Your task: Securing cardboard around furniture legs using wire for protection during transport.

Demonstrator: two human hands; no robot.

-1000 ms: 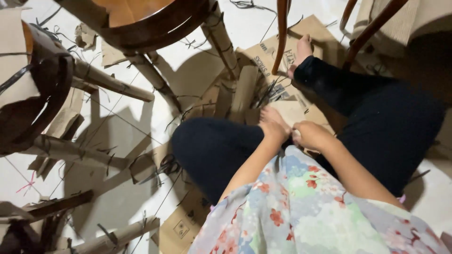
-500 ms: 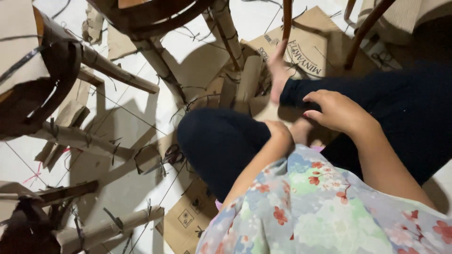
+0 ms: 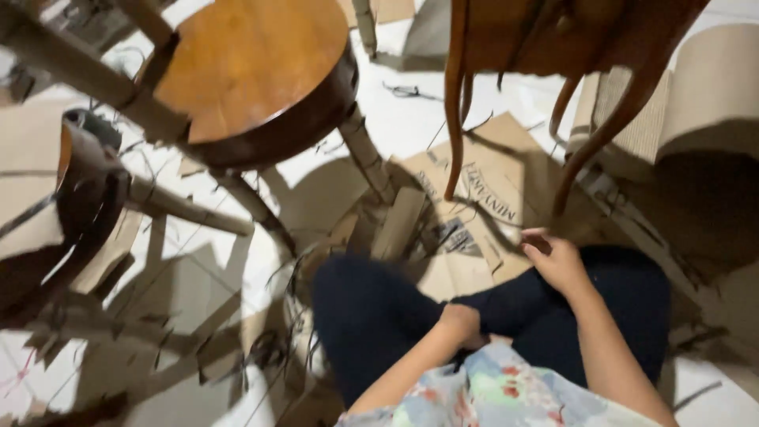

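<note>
1. Resting on your dark trouser leg (image 3: 379, 316), your left hand (image 3: 461, 323) is curled low by your lap; you cannot tell if it holds anything.
2. Your right hand (image 3: 557, 259) sits on your other knee with fingers bent, holding nothing you can see.
3. Your two hands are apart now. Half a second ago the right one was higher and more open, and a second ago both were touching.
4. Your bare foot showed before; now it is out of sight.
5. One flat printed cardboard sheet (image 3: 482, 186) lies just past your knees.
6. One round wooden table (image 3: 253, 71) tips over on your left, and curved chair legs (image 3: 455, 95) stand over the cardboard.
</note>
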